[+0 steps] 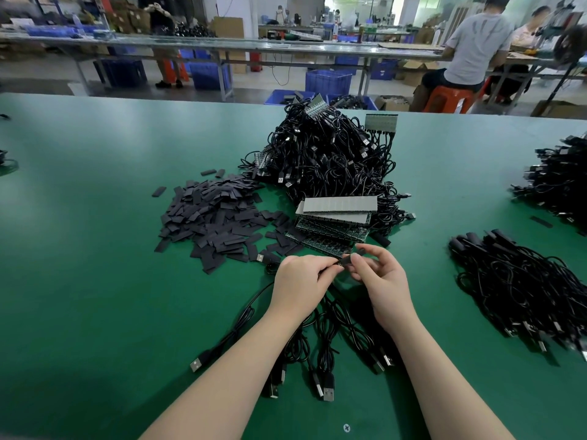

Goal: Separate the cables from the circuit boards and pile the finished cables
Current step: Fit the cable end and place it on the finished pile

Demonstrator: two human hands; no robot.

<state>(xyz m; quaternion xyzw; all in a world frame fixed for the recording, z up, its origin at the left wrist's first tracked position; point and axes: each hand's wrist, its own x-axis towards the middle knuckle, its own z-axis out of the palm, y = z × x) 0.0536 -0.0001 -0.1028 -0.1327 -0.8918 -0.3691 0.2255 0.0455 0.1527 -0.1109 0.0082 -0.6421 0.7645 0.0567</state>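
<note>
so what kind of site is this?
Likely an electronics assembly workshop: a large heap of black USB cables on a green worktable, stacked circuit boards, and blue parts bins under long benches behind.

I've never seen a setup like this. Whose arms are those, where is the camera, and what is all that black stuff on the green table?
There is no machine here: a person wears a camera on the head, so the one picture looks down at their own arms. The left hand and right hand together pinch a small black cable end. On the green table lie a big heap of tangled cables, a stack of circuit boards, a scatter of flat black strips, and a tidier pile of cables at the right. Loose cables trail under the hands. Other workers sit behind.
</note>
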